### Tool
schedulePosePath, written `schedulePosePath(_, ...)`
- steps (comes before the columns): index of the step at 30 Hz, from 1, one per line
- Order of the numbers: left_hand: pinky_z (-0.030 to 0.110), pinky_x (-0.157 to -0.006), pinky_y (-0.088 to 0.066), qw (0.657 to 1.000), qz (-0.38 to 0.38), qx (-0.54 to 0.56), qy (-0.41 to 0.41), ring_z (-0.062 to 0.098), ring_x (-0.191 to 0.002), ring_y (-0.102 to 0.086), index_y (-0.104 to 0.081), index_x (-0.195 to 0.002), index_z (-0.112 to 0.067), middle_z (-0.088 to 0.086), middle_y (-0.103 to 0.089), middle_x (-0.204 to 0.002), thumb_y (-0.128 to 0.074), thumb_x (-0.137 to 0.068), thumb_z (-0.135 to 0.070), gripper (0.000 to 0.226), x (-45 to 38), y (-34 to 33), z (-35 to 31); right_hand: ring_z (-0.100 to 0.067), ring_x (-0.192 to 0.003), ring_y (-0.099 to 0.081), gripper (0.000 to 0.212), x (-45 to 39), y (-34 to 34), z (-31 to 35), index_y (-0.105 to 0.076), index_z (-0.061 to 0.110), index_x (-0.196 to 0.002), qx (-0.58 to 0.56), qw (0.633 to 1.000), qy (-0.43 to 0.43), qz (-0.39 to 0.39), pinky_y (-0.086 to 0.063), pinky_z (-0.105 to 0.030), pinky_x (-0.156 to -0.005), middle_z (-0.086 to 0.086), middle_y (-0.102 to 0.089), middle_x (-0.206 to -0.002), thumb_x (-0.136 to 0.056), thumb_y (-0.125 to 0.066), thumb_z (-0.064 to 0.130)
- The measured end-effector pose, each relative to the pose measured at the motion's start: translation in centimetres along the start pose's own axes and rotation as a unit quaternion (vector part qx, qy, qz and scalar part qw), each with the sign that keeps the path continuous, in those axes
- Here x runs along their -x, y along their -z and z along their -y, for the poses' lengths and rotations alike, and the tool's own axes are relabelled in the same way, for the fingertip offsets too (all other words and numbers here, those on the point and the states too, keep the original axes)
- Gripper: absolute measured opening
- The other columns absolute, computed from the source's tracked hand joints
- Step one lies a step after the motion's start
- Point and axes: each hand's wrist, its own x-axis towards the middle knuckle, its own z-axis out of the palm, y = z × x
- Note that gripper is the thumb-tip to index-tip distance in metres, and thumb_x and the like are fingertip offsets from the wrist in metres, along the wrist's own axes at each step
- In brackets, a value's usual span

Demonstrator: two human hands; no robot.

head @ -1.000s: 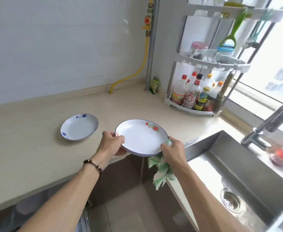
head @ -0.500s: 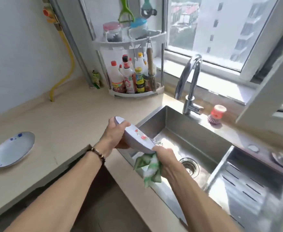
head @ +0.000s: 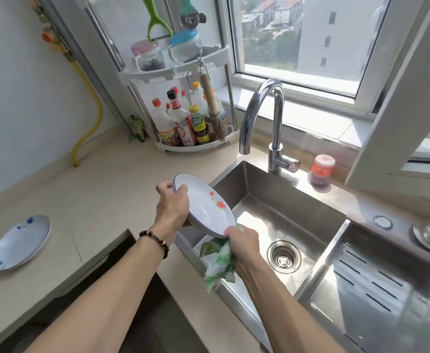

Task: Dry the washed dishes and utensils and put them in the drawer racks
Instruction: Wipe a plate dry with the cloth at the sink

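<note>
A white plate [head: 206,207] with a blue rim and red flowers is tilted over the left edge of the steel sink [head: 298,225]. My left hand [head: 172,207] grips its upper left rim. My right hand [head: 244,247] holds its lower rim together with a green and white cloth [head: 220,263] that hangs below the plate. A second white plate [head: 21,243] with blue marks lies flat on the counter at the far left, apart from both hands.
A chrome faucet [head: 272,118] arches over the sink. A corner rack [head: 183,110] of bottles and jars stands behind. A pink dish brush [head: 321,170] sits on the sink ledge. A draining board [head: 377,289] lies right. An open dark gap [head: 112,276] lies below the counter.
The plate went from level above the counter edge to tilted over the sink. My view swung right toward the sink and window. Both hands kept their grip.
</note>
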Motion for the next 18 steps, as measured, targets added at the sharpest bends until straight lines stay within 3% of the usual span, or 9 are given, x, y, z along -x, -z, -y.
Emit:
schedulePosePath(5,0.044,-0.068,-0.06,0.996,0.004,0.092,0.015,0.027,-0.106,-0.062,-0.045,-0.121,-0.03,0.004,-0.058,-0.117,-0.036,-0.105,-0.039,0.02,0.1,0.8,1.6,-0.028,-0.076,-0.059,0.01,0.5,1.1,0.7,-0.059,0.015,-0.076,0.18,0.978,0.108,-0.01,-0.044,-0.031,-0.064,-0.004,-0.062,-0.075,-0.086,-0.055,0.015)
schedulePosePath(7,0.05,-0.078,-0.061,0.996,0.0,0.087,-0.007,0.027,-0.107,-0.063,-0.05,-0.12,-0.031,0.003,-0.06,-0.121,-0.035,-0.106,-0.039,0.022,0.2,1.6,1.9,-0.029,-0.079,-0.057,0.015,0.7,2.1,1.1,-0.057,0.013,-0.097,0.26,0.95,0.168,-0.048,-0.044,-0.033,-0.07,-0.005,-0.059,-0.079,-0.094,-0.052,0.027)
schedulePosePath(9,0.053,-0.083,-0.06,0.997,0.001,0.066,-0.033,0.026,-0.105,-0.066,-0.053,-0.119,-0.032,0.001,-0.063,-0.12,-0.036,-0.107,-0.041,0.023,0.4,2.6,1.8,-0.031,-0.079,-0.063,0.041,1.3,2.6,1.8,-0.043,0.016,-0.131,0.254,0.938,0.219,-0.091,-0.049,-0.036,-0.077,-0.008,-0.062,-0.089,-0.096,-0.05,0.036)
schedulePosePath(10,0.051,-0.08,-0.061,0.997,0.004,0.056,-0.044,0.025,-0.102,-0.067,-0.054,-0.118,-0.032,0.0,-0.064,-0.117,-0.037,-0.106,-0.041,0.023,0.6,3.2,1.8,-0.032,-0.08,-0.065,0.05,1.9,2.4,2.4,-0.034,0.017,-0.137,0.232,0.938,0.243,-0.09,-0.051,-0.038,-0.079,-0.01,-0.064,-0.094,-0.096,-0.052,0.038)
schedulePosePath(13,0.037,-0.062,-0.059,0.996,0.028,0.046,-0.069,0.02,-0.091,-0.07,-0.059,-0.115,-0.031,-0.002,-0.068,-0.108,-0.039,-0.107,-0.041,0.023,1.5,4.0,2.1,-0.024,-0.085,-0.062,0.047,3.2,0.0,5.1,-0.037,0.019,-0.128,0.193,0.937,0.291,-0.001,-0.051,-0.036,-0.075,-0.008,-0.061,-0.099,-0.091,-0.058,0.039)
schedulePosePath(15,0.03,-0.053,-0.053,0.994,0.049,0.056,-0.083,0.017,-0.082,-0.07,-0.063,-0.115,-0.029,0.001,-0.071,-0.104,-0.04,-0.107,-0.039,0.026,2.2,4.4,2.4,-0.021,-0.099,-0.057,0.051,4.1,-1.8,6.4,-0.048,0.016,-0.129,0.198,0.923,0.305,0.125,-0.048,-0.038,-0.089,-0.006,-0.057,-0.113,-0.086,-0.047,0.042)
schedulePosePath(17,0.027,-0.053,-0.051,0.99,0.071,0.082,-0.09,0.018,-0.081,-0.072,-0.067,-0.114,-0.028,0.004,-0.074,-0.103,-0.041,-0.108,-0.037,0.028,2.9,4.6,2.6,-0.022,-0.119,-0.05,0.052,4.1,-2.8,5.5,-0.05,0.017,-0.14,0.316,0.858,0.344,0.214,-0.036,-0.036,-0.102,-0.007,-0.054,-0.13,-0.093,-0.038,0.035)
schedulePosePath(18,0.029,-0.058,-0.054,0.987,0.083,0.101,-0.088,0.02,-0.085,-0.073,-0.069,-0.115,-0.027,0.004,-0.076,-0.104,-0.041,-0.108,-0.035,0.029,3.3,4.9,2.6,-0.021,-0.133,-0.043,0.053,3.9,-2.9,4.6,-0.039,0.021,-0.152,0.4,0.814,0.366,0.208,-0.029,-0.035,-0.11,-0.005,-0.048,-0.146,-0.1,-0.036,0.031)
